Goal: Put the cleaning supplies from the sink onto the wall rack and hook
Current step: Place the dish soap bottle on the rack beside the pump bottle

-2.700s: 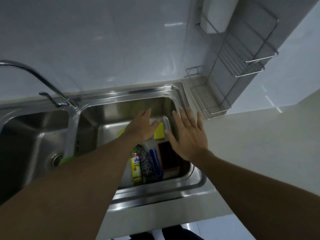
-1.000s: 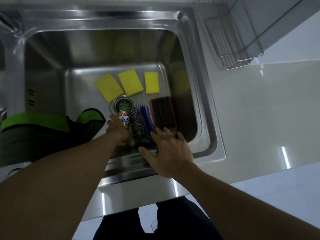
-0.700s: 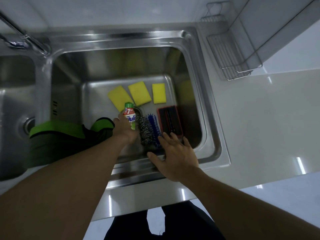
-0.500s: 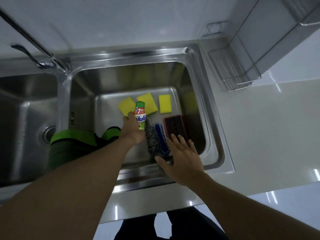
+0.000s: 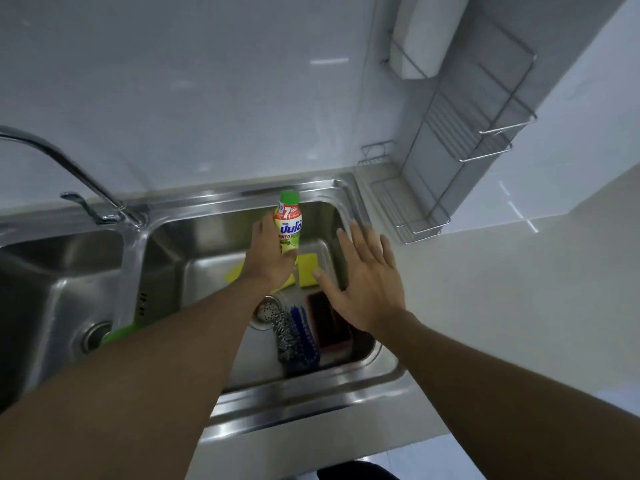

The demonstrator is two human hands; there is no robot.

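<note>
Above the sink [image 5: 242, 199], left hand [image 5: 268, 259] holds bottle [image 5: 288, 227] upright, cap up.

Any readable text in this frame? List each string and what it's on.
"7": large white numeral on the red patch of the bottle held in the left hand.
Blue Thai-script brand word under it: visible, too blurred to spell out.
Small print beside the 7 and on the green band below: unreadable.
No text anywhere else.

Hidden and cut-off parts at the sink
Left hand [image 5: 268, 258] covers most yellow sponges [image 5: 307, 270]; tap [image 5: 62, 164] cut by left edge; bottle [image 5: 288, 226] label unreadable.
</note>
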